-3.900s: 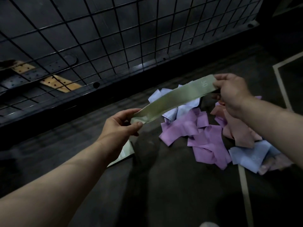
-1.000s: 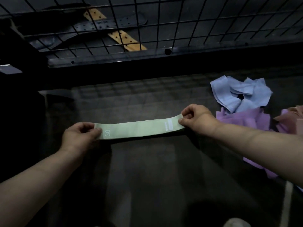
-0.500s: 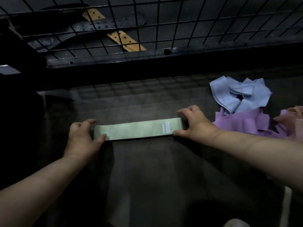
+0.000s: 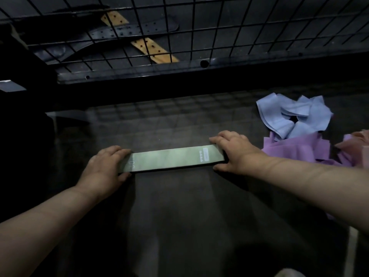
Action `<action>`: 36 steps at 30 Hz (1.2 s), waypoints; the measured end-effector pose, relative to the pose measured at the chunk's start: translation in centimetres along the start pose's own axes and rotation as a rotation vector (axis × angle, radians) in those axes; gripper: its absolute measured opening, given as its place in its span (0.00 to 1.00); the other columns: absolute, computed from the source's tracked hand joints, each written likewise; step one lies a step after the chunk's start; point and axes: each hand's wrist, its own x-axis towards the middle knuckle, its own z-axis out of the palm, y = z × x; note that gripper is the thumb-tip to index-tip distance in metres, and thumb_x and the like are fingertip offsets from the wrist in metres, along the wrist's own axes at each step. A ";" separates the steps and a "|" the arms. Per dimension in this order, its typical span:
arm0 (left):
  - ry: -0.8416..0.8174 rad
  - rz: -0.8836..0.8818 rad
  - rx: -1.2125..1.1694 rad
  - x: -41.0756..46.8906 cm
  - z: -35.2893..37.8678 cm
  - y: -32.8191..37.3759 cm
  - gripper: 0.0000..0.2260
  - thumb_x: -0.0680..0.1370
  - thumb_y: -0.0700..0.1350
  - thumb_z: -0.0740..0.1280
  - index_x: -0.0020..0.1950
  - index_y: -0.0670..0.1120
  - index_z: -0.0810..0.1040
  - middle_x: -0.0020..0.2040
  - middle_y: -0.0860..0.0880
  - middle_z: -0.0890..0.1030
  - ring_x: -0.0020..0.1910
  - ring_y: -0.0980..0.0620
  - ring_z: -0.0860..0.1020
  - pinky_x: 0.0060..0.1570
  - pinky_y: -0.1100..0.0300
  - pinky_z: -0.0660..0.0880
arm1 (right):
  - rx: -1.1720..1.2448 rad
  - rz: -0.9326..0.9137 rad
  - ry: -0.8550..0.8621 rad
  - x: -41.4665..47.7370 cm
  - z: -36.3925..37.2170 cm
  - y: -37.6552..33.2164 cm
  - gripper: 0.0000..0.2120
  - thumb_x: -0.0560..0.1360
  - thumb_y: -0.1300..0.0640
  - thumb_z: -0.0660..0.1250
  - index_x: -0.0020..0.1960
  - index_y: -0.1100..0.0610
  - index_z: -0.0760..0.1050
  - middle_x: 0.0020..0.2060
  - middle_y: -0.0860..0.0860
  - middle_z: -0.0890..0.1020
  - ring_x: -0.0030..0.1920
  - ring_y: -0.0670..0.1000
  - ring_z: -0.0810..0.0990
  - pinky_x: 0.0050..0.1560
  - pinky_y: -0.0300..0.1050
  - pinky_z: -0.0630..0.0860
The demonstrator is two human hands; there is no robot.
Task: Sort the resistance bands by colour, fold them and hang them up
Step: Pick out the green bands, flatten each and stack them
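Because the green band [image 4: 169, 159] lies flat and straight on the dark floor [image 4: 179, 216], between the two hands and left of the loose heap, it reads as thin, light and limp: a soft elastic loop with no stiffness of its own. The left hand [image 4: 105, 164] rests palm down on its left end, fingers straight over the printed number. The right hand [image 4: 233, 152] covers the right end beside the white label, fingers at the far edge and thumb at the near one. Neither grip closes round the band; both only press it down. It will probably crease wherever it is bent and creep a little once let go (the face looks smooth, perhaps slick). For folding, a short end is the sensible place to take hold, pinching both layers together while the other hand pins the opposite end. The blue bands [image 4: 293, 116], purple bands [image 4: 295, 150] and a pink band [image 4: 357, 142] lie jumbled and overlapping to the right, so each likely needs lifting by a free edge. A wire grid [image 4: 139, 71] stands behind.
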 end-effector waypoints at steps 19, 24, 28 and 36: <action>-0.050 0.091 0.041 0.6 0.0 0.0 0.30 0.71 0.52 0.76 0.72 0.50 0.73 0.66 0.48 0.74 0.64 0.43 0.73 0.62 0.50 0.71 | -0.062 -0.060 -0.006 0.8 0.2 -0.6 0.29 0.72 0.41 0.69 0.70 0.49 0.68 0.63 0.49 0.68 0.64 0.52 0.66 0.67 0.48 0.62; -0.058 0.108 0.060 0.5 0.2 0.0 0.31 0.70 0.51 0.76 0.72 0.49 0.72 0.66 0.47 0.74 0.65 0.42 0.73 0.63 0.49 0.71 | -0.072 -0.071 0.004 1.0 0.1 -0.5 0.29 0.73 0.41 0.69 0.70 0.49 0.67 0.64 0.49 0.67 0.65 0.52 0.65 0.67 0.47 0.60; 0.005 0.258 0.152 -0.2 0.3 0.4 0.35 0.66 0.56 0.77 0.71 0.48 0.73 0.66 0.43 0.74 0.65 0.39 0.73 0.64 0.45 0.71 | -0.197 -0.141 0.072 0.3 0.5 -0.7 0.38 0.71 0.38 0.70 0.75 0.53 0.64 0.69 0.54 0.67 0.71 0.56 0.64 0.72 0.53 0.57; -0.068 0.394 0.130 1.0 1.2 3.8 0.36 0.70 0.56 0.75 0.75 0.48 0.68 0.71 0.46 0.72 0.69 0.44 0.71 0.68 0.50 0.69 | -0.195 -0.299 0.075 1.2 1.3 -3.4 0.40 0.73 0.39 0.69 0.77 0.56 0.60 0.72 0.56 0.67 0.73 0.57 0.64 0.73 0.51 0.58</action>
